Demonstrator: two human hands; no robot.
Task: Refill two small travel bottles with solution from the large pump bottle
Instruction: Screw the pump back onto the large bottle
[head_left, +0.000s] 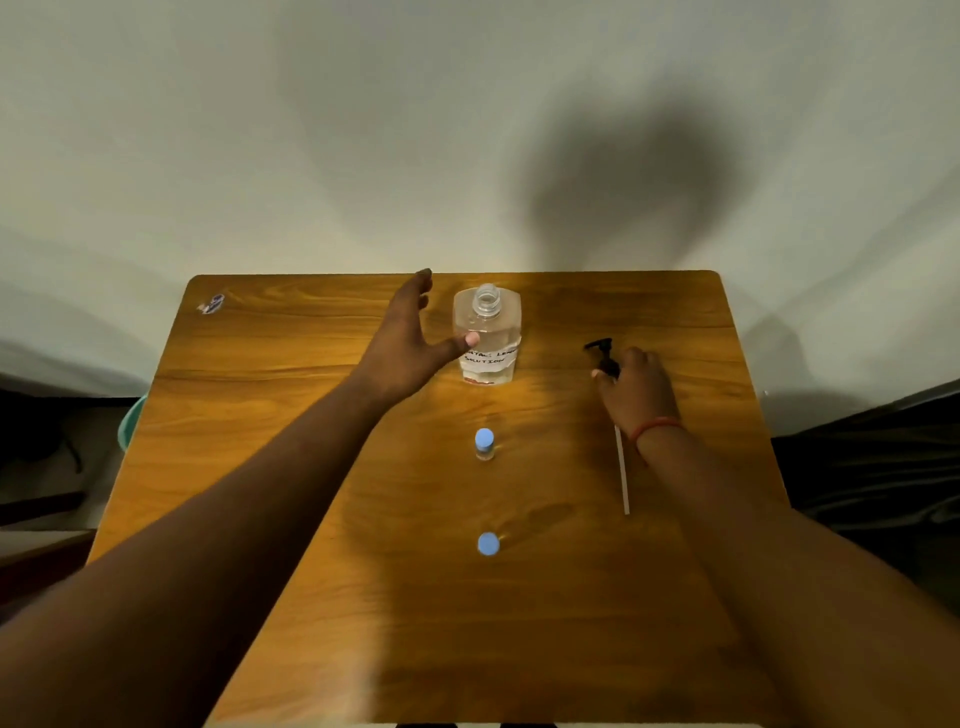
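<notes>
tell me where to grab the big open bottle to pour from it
Grip the large bottle around its broad middle, at the label, coming from its left side where the open left hand already is. It stands upright with the pump off, so keep clear of the open neck and wrap thumb and fingers across the flat faces.

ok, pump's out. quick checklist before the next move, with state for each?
1. Large bottle neck open, pump off: ok.
2. Large bottle upright on the table: ok.
3. Pump head and tube laid down, right hand released: not ok, fingers curl round the head.
4. Left hand steadying the large bottle: cannot tell; open, thumb at its side.
5. Far travel bottle uncapped: not ok, blue cap on.
6. Near travel bottle uncapped: not ok, blue cap on.
</notes>
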